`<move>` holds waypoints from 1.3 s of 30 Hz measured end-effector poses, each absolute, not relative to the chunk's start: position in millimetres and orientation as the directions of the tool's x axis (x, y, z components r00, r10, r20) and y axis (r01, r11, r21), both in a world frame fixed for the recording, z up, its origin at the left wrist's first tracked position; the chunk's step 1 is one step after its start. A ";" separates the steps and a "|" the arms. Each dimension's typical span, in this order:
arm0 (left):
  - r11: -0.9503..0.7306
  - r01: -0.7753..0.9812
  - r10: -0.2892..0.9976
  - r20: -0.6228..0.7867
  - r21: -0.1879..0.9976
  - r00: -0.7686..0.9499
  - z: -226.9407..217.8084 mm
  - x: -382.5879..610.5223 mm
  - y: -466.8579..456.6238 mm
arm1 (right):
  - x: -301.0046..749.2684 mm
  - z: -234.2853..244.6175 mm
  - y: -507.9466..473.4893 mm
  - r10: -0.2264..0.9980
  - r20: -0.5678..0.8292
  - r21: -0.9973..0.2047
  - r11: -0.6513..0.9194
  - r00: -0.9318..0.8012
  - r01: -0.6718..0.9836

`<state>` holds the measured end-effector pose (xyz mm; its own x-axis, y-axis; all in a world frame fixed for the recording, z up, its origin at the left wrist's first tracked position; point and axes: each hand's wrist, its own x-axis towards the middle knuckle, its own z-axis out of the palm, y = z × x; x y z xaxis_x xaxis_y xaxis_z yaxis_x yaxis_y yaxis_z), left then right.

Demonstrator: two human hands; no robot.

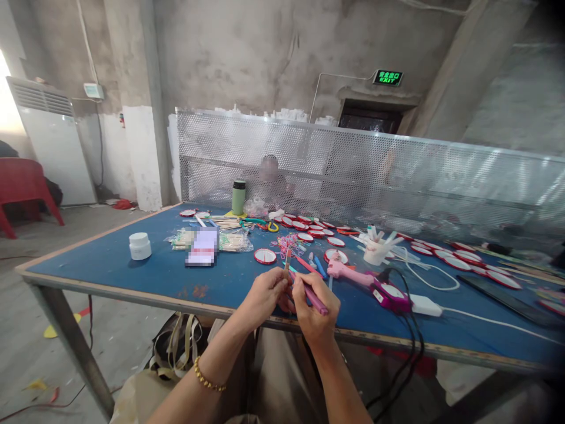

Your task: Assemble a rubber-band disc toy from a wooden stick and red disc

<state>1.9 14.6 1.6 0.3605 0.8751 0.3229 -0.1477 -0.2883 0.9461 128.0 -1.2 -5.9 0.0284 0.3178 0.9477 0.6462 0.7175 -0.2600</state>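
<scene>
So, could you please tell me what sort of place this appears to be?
Probably a handicraft workshop: a blue worktable strewn with red-rimmed discs, a rough bare wall, and a lit exit sign.

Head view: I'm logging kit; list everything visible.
Table: one, blue, centre
Jar: one, white, table's left
Phone: one, lilac screen, left side
Packs: several, pale, around phone
Bottle: one, green, table's back
Discs: many, red and white, across table
Cup: one, white, right
Device: one, pink and purple, before cup
Small pieces: uncountable, mixed, mid-table
Mesh panel: one, silver, behind table
Person: one, blurred, behind panel
Exit sign: one, green, wall
Chair: one, red, far left
Floor unit: one, white, left wall
Slim tool: one, purple, front centre
Thin piece: one, brownish, front centre
Left hand: one, at piece
Right hand: one, on tool
</scene>
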 end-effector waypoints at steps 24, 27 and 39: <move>-0.302 -0.111 0.882 0.321 0.947 0.345 2.0 2.8 16.3 | 130.5 -6.7 1.8 0.298 0.955 -0.225 0.750 -0.013 0.622; -0.303 -0.103 0.885 0.320 0.947 0.339 1.5 3.6 17.7 | 131.1 -6.9 3.7 0.292 0.956 -0.218 0.753 -0.018 0.621; -0.270 -0.173 0.873 0.317 0.947 0.371 -2.9 1.9 16.6 | 130.0 -6.9 -0.3 0.275 0.961 -0.225 0.717 0.028 0.659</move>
<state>1.9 16.6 -2.9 0.3711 0.8729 0.3167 -0.1734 -0.2699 0.9472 130.0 -0.3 -6.9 0.0283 0.2755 0.9609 0.6594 0.7173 -0.2251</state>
